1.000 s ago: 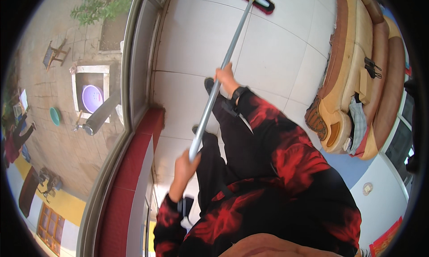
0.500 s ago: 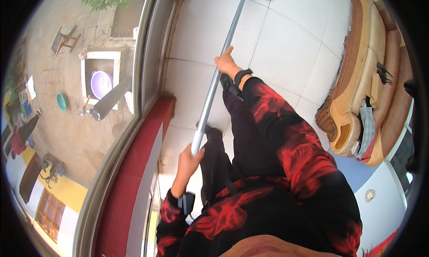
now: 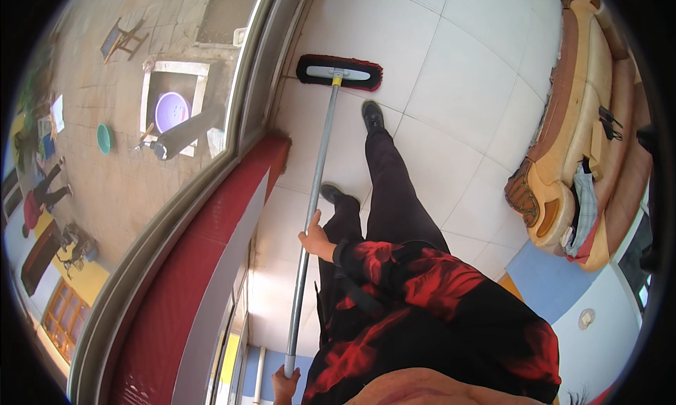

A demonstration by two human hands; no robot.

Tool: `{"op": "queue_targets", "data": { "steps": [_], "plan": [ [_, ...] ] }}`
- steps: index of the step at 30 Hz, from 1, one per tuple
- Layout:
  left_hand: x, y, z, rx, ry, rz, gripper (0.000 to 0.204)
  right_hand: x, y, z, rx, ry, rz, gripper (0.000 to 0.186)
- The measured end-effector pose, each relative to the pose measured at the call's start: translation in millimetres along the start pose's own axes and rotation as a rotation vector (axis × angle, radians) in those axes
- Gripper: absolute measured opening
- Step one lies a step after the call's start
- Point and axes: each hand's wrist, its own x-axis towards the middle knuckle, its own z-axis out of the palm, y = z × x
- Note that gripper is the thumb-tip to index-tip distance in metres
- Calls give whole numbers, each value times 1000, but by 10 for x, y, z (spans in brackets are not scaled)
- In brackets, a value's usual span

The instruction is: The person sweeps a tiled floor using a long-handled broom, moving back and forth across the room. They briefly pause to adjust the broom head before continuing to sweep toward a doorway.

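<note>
A floor mop (image 3: pixel 324 134) with a long silver pole lies slanted across my front. Its wide head (image 3: pixel 339 73), dark with a red fringe and a white plate, rests on the pale tiles ahead, close to the window wall. My right hand (image 3: pixel 317 239) is wrapped round the middle of the pole. Down at the lower edge, my left hand (image 3: pixel 285 386) grips the pole's end, partly cut off by the picture's rim. My shoes (image 3: pixel 373 116) stand on the tiles to the right of and below the mop head.
A tan and brown sofa (image 3: pixel 588 88) with clothing and a box on it stands along the right. At left, a red ledge (image 3: pixel 190 264) and a window frame (image 3: pixel 243 116) border the floor. Outside are a purple basin (image 3: pixel 172 111), a green basin (image 3: pixel 105 138) and a person (image 3: pixel 39 201).
The mop has been drawn back toward me, bringing its whole head into view. Both hands have moved nearer my body, the left to the lower edge. My right foot shows farther forward.
</note>
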Motion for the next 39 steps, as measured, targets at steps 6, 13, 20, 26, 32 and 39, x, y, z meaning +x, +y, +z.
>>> {"op": "queue_targets", "data": {
  "steps": [6,13,20,26,32,39],
  "plan": [
    [908,993,-54,10,45,120,31,1109,-467,-1004,209,171,4,84],
    [2375,3890,-282,-69,113,542,34,2528,-1647,-3050,307,322,-77,81],
    [2723,5210,-323,-320,-48,533,36,2823,-2208,-3856,-149,303,-159,85],
    [2166,3586,-94,-353,-92,396,27,2512,-1753,-3078,-537,139,-47,85],
    [1249,1292,113,-225,-58,178,30,1820,-767,-1519,-444,-10,-142,61],
    [-172,-999,346,20,10,80,27,-76,730,744,-195,359,-944,94]
  ]
}}
